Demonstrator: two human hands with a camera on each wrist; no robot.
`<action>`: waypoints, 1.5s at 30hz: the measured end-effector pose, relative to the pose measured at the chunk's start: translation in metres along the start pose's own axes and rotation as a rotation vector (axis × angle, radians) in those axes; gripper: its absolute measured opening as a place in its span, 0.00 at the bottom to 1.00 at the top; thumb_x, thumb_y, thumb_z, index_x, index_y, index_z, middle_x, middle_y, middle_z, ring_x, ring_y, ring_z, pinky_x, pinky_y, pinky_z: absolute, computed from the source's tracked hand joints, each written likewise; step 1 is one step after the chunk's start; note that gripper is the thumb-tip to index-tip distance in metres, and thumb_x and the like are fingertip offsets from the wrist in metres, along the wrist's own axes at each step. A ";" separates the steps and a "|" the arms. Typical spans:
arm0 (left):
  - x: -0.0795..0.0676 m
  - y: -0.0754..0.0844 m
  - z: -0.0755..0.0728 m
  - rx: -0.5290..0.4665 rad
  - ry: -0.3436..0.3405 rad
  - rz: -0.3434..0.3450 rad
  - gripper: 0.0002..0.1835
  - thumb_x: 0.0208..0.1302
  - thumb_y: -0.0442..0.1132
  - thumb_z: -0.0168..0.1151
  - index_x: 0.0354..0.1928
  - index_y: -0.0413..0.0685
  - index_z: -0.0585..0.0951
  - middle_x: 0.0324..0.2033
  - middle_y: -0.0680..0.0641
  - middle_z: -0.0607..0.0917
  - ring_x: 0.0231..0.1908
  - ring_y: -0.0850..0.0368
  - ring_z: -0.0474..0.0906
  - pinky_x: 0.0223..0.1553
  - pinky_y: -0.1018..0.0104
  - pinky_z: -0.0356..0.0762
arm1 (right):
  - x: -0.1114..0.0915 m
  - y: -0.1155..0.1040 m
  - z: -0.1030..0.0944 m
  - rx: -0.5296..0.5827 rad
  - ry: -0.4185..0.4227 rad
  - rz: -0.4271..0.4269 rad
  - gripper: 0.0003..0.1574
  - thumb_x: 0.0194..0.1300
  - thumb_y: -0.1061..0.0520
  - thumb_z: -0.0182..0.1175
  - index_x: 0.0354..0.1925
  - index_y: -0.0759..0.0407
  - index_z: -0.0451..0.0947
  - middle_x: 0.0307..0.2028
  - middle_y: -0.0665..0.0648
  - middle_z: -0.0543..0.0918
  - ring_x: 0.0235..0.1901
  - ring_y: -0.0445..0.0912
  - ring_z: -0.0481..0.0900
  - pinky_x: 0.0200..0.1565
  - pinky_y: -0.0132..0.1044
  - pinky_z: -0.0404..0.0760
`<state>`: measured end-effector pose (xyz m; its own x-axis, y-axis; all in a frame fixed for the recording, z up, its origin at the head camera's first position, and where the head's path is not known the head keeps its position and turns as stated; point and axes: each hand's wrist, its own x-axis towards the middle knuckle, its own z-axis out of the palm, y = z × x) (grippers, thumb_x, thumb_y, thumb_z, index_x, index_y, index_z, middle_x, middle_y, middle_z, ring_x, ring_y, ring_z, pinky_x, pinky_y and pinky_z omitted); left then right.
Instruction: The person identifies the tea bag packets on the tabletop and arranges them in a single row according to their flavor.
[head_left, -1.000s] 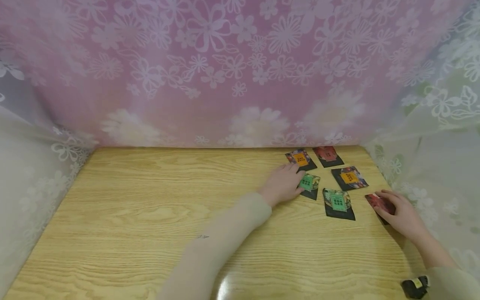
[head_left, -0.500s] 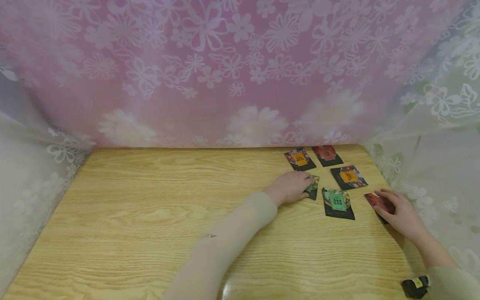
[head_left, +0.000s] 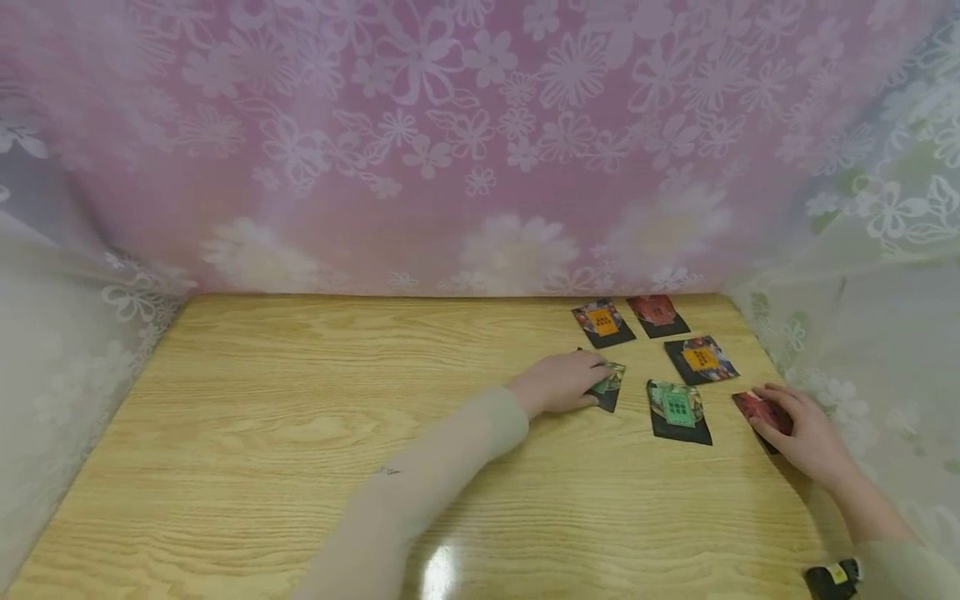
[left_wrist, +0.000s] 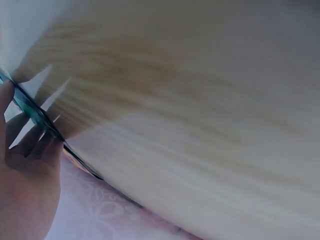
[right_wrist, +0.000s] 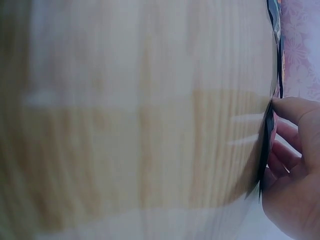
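My left hand (head_left: 558, 383) rests over a small flat packet with a green label (head_left: 612, 382), fingertips and thumb touching it. In the left wrist view, the green packet (left_wrist: 31, 111) lies under the spread fingers and the palm is off the table. Far right, my right hand (head_left: 810, 435) lies on a red and black packet (head_left: 750, 406), thumb along its near side and fingers across the top. Seen from the right wrist, the fingers bend loosely over that red packet (right_wrist: 267, 145). Between the hands lies another green packet (head_left: 678, 412).
Behind are two packets with orange labels, the left orange packet (head_left: 603, 323) and the right orange packet (head_left: 701, 360), and a second red packet (head_left: 657, 315). A black object with a yellow label (head_left: 832, 579) is by the right sleeve. Floral curtains (head_left: 480, 167) enclose the wooden table (head_left: 300, 417).
My left hand first moves right over the green packet, then draws back left, and the packet slides left and slightly nearer with it. My right hand stays on the red packet.
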<state>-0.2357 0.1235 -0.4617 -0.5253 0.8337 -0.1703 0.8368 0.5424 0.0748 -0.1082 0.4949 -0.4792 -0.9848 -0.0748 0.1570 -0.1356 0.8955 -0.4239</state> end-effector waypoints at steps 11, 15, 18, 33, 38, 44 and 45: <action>-0.029 -0.016 0.000 -0.060 0.030 0.028 0.34 0.81 0.55 0.57 0.83 0.55 0.64 0.81 0.50 0.67 0.81 0.55 0.63 0.83 0.65 0.57 | -0.002 0.004 0.001 0.009 0.003 0.000 0.31 0.78 0.59 0.60 0.68 0.78 0.69 0.67 0.87 0.65 0.64 0.85 0.60 0.63 0.82 0.58; -0.044 -0.026 0.005 -0.099 0.046 0.018 0.34 0.81 0.54 0.58 0.83 0.55 0.64 0.81 0.50 0.66 0.80 0.54 0.63 0.83 0.63 0.60 | 0.000 0.006 0.002 0.001 0.001 0.000 0.31 0.78 0.58 0.61 0.69 0.77 0.69 0.67 0.87 0.66 0.64 0.85 0.61 0.62 0.82 0.59; -0.057 -0.034 0.009 -0.115 0.057 0.012 0.34 0.81 0.54 0.58 0.83 0.56 0.64 0.81 0.49 0.66 0.80 0.53 0.64 0.82 0.62 0.62 | -0.001 0.007 0.003 -0.003 -0.003 0.003 0.31 0.78 0.57 0.61 0.69 0.77 0.69 0.67 0.87 0.66 0.64 0.85 0.61 0.61 0.82 0.60; -0.135 -0.069 0.024 -0.156 0.122 -0.095 0.33 0.81 0.53 0.58 0.81 0.52 0.67 0.78 0.46 0.70 0.77 0.49 0.68 0.77 0.55 0.72 | 0.001 0.006 0.003 -0.016 0.003 -0.007 0.30 0.77 0.58 0.62 0.67 0.77 0.70 0.66 0.86 0.67 0.63 0.84 0.63 0.60 0.80 0.63; -0.162 -0.083 0.028 -0.192 0.159 -0.130 0.33 0.79 0.52 0.62 0.79 0.51 0.70 0.76 0.45 0.72 0.75 0.47 0.71 0.75 0.51 0.74 | 0.000 0.004 0.002 -0.012 0.002 -0.005 0.30 0.77 0.58 0.61 0.67 0.77 0.70 0.66 0.86 0.66 0.63 0.84 0.62 0.60 0.80 0.63; -0.190 -0.099 0.030 -0.228 0.187 -0.185 0.32 0.77 0.51 0.65 0.77 0.50 0.73 0.75 0.43 0.74 0.73 0.44 0.74 0.73 0.48 0.77 | -0.001 0.002 0.001 -0.013 0.007 -0.005 0.29 0.77 0.59 0.61 0.67 0.78 0.70 0.66 0.87 0.66 0.63 0.84 0.62 0.60 0.80 0.62; -0.194 -0.101 0.031 -0.233 0.191 -0.198 0.32 0.76 0.51 0.66 0.77 0.50 0.73 0.75 0.43 0.75 0.73 0.44 0.74 0.73 0.47 0.76 | -0.001 0.001 0.001 -0.012 0.007 -0.005 0.29 0.77 0.59 0.61 0.67 0.78 0.70 0.66 0.87 0.66 0.63 0.84 0.62 0.60 0.80 0.62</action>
<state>-0.2137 -0.0962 -0.4664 -0.7114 0.7026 -0.0191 0.6697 0.6859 0.2847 -0.1074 0.4956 -0.4805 -0.9832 -0.0765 0.1658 -0.1395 0.9004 -0.4122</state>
